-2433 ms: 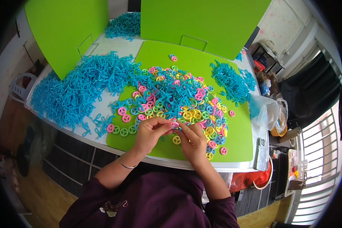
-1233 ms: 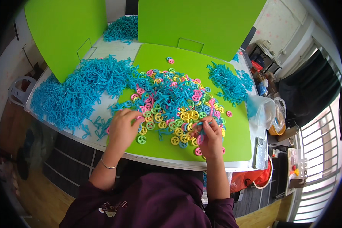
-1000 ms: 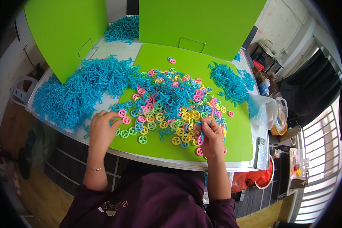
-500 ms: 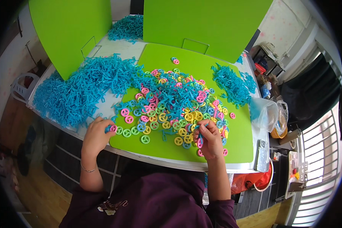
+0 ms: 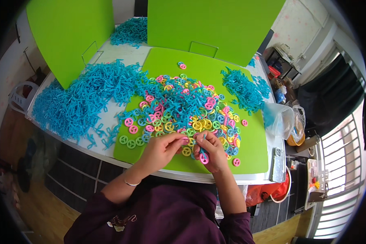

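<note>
My left hand (image 5: pixel 160 151) is closed, its thumb and fingertips pinching a small pink plastic wheel (image 5: pixel 185 139) that is partly covered by the fingers. Just right of it, my right hand (image 5: pixel 212 151) is closed round a blue plastic stick piece (image 5: pixel 202 149) with a pink wheel (image 5: pixel 203 158) at its lower end. The two hands almost meet over the front of the green mat (image 5: pixel 171 163). Right behind them spreads a heap of pink, yellow, green and blue spoked wheels (image 5: pixel 197 125), topped by blue forked pieces (image 5: pixel 179 97).
A large pile of blue pieces (image 5: pixel 75 107) covers the table's left side; a smaller blue pile (image 5: pixel 244 90) lies right. Upright green boards (image 5: pixel 215 24) stand at the back. A clear plastic bag (image 5: pixel 278 120) and a phone-like slab (image 5: pixel 278 164) are at the right edge.
My left hand has moved right, from the table's left front to beside my right hand, carrying the pink wheel. My right hand has shifted slightly left. The view has shifted a little.
</note>
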`<move>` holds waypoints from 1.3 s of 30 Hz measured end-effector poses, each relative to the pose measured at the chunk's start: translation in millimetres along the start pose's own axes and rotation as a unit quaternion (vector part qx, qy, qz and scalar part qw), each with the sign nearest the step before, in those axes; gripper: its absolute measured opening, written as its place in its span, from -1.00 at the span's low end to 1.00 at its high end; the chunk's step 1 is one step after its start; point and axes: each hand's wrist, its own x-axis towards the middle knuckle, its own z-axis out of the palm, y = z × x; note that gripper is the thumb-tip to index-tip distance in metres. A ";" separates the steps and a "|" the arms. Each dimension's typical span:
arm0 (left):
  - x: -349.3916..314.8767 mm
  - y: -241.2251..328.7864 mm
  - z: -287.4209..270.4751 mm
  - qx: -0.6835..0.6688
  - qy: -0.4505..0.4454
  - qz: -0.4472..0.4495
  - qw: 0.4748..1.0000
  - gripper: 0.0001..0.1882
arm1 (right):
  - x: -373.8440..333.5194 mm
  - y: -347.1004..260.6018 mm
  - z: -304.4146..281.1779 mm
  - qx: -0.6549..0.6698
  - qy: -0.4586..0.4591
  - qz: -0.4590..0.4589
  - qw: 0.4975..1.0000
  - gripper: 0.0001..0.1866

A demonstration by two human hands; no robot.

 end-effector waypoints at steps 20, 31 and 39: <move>4.2 -19.6 23.1 0.057 0.089 0.187 0.977 -0.76 | 8.3 10.8 -5.8 0.127 0.021 0.095 0.987 -0.86; 10.3 -27.4 18.4 -0.079 0.066 0.070 0.992 -0.78 | 1.1 21.8 11.0 -0.137 0.036 -0.142 0.980 -0.85; 8.4 -28.9 14.8 -0.074 0.070 0.082 0.991 -0.78 | -5.3 14.3 21.7 -0.251 0.057 -0.167 0.952 -0.81</move>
